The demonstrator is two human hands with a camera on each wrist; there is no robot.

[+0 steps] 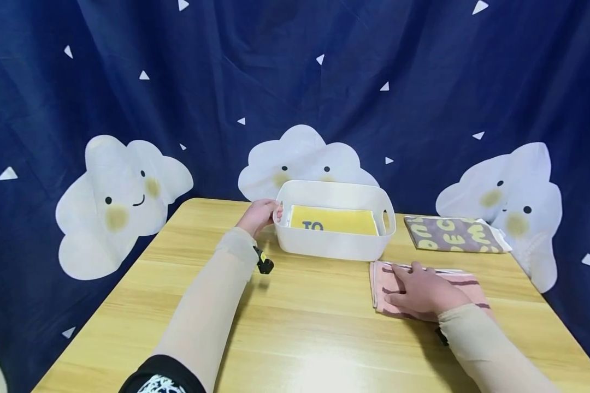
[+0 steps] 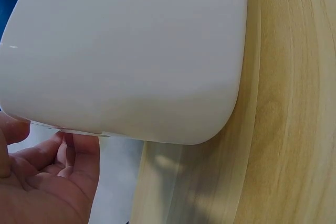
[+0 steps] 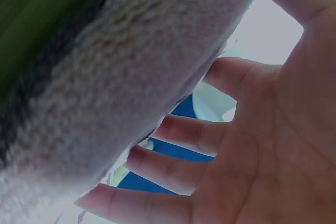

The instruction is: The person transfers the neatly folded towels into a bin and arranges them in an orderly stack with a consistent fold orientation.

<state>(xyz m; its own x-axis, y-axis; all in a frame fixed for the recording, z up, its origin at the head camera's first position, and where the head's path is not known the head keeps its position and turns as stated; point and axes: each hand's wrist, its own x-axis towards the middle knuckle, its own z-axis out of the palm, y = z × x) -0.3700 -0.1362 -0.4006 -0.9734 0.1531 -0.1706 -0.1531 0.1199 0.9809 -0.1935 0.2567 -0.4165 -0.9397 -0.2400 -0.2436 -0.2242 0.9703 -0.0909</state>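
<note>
A white plastic storage basket [image 1: 334, 245] stands at the far middle of the table, a folded yellow towel [image 1: 344, 219] with dark letters inside it. At its left end my left hand [image 1: 259, 214] grips the handle, the thumb on one side of the rim and the fingers curled in at the other; the left wrist view has this hand [image 2: 52, 177] at the basket's edge [image 2: 131, 66]. On the right, a folded pink towel [image 1: 464, 279] with dark red stripes lies under my right hand [image 1: 425, 289]. That hand's fingers [image 3: 173, 171] are spread and fairly straight, their tips touching the towel.
A folded purple-grey towel [image 1: 454, 234] with yellow letters lies at the table's far right, behind the pink one. Behind the wooden table [image 1: 295, 316] hangs a dark blue curtain [image 1: 275, 71] with clouds and small white triangles.
</note>
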